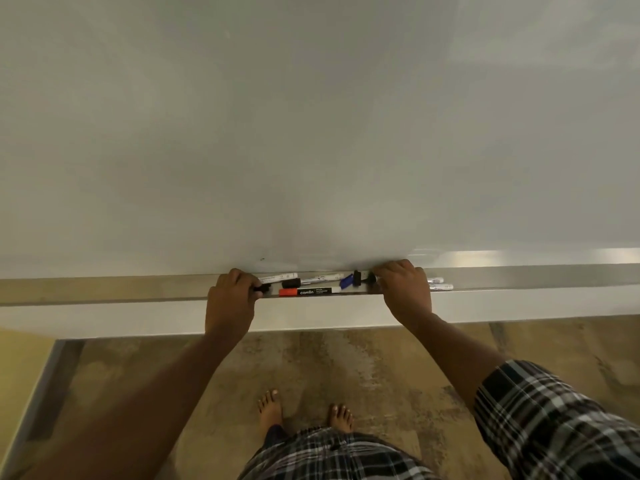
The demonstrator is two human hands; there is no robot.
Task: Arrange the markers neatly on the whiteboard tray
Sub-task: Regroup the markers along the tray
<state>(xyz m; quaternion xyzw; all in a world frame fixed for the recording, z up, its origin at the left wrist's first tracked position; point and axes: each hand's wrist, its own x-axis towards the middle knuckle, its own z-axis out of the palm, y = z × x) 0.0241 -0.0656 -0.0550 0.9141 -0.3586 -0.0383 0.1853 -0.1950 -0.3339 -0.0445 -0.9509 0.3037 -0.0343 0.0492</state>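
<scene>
Several markers lie scattered on the metal whiteboard tray (138, 289). A red-capped marker (304, 292) with a black and white body lies along the front edge. Behind it a white marker with a black cap (311, 280) lies at a slant, and another white marker (277, 278) sits to its left. A blue cap (346, 280) and a black piece (357, 277) lie near my right hand. My left hand (231, 299) grips the black end of a marker (261, 288). My right hand (403, 289) covers two white markers (439, 283) whose ends stick out to its right.
The large blank whiteboard (311, 133) fills the upper view. Below the tray is a white ledge (104, 320), then a brownish tiled floor (346, 368) with my bare feet on it. A plaid sleeve covers my right arm.
</scene>
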